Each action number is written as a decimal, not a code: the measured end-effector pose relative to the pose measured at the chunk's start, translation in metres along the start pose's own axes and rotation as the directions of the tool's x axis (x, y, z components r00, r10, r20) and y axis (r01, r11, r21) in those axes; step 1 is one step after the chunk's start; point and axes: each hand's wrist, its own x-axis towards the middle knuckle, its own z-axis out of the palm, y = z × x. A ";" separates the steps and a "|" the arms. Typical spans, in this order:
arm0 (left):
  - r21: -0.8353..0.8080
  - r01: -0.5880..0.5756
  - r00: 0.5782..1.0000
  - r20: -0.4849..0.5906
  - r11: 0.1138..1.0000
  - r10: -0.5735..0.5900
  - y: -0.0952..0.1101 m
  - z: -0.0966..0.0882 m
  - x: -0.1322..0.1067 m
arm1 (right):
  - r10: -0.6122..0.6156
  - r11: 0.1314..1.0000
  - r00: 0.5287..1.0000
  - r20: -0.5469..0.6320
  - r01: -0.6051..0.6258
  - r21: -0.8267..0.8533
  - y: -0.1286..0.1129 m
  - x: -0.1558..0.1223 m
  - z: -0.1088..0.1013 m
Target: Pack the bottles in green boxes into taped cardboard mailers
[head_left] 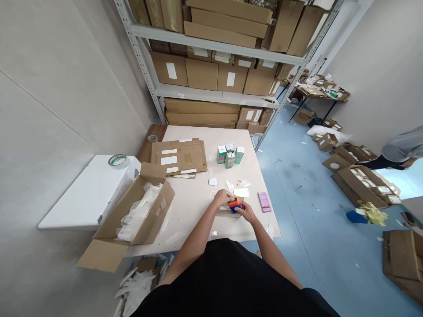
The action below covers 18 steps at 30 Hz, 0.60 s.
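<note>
Over a small cardboard box (224,211) at the front of the table, both my hands meet at a small orange-and-blue boxy item (234,205) with a bit of yellow at its top. My right hand (246,211) grips its right side. The fingers of my left hand (222,197) are pinched at its upper left edge. What kind of item it is does not show clearly. Just beyond lie a white sheet (241,192) and paper scraps. A purple pack (264,202) is to the right, and a small white card (212,181) to the upper left.
Several green-and-white boxes (230,155) stand farther back beside flattened cardboard (180,157). An open carton (155,220) with white packing fills the left side; a tape roll (117,160) lies behind it. Loaded shelves (214,91) rise beyond. At far right, a person (405,147) is near cartons.
</note>
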 end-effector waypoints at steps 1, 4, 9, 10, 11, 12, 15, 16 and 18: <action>-0.033 0.004 1.000 0.002 0.999 -0.004 -0.001 0.000 -0.001 | -0.001 1.000 1.000 0.005 0.001 0.011 0.001 0.000 0.000; -0.143 0.018 1.000 0.012 0.990 -0.016 -0.007 0.001 -0.001 | -0.005 0.999 1.000 0.004 0.005 0.042 0.004 0.001 0.000; -0.247 0.035 0.999 0.013 0.968 -0.033 -0.014 0.004 0.000 | -0.014 1.000 1.000 -0.004 0.014 0.011 0.002 -0.001 0.000; -0.264 0.036 0.999 0.003 0.964 -0.036 -0.015 0.005 0.001 | -0.017 1.000 1.000 -0.003 0.017 0.008 0.001 -0.001 0.000; -0.285 0.034 0.999 -0.003 0.958 -0.037 -0.016 0.005 0.001 | -0.020 1.000 1.000 -0.004 0.020 0.008 0.000 -0.001 0.000; -0.308 0.031 0.999 -0.008 0.951 -0.035 -0.016 0.006 0.002 | -0.021 1.000 1.000 -0.005 0.022 0.006 -0.002 -0.001 -0.001; -0.384 0.014 1.000 -0.012 0.923 -0.020 -0.017 0.007 0.002 | -0.017 1.000 1.000 0.001 0.018 -0.010 -0.006 0.000 -0.002; -0.403 0.013 1.000 -0.013 0.915 -0.020 -0.017 0.007 0.003 | -0.017 1.000 1.000 0.004 0.017 -0.017 -0.007 0.001 -0.002; -0.423 0.016 0.999 -0.023 0.906 -0.028 -0.017 0.007 0.002 | -0.020 0.999 1.000 0.009 0.020 -0.033 -0.009 0.001 -0.002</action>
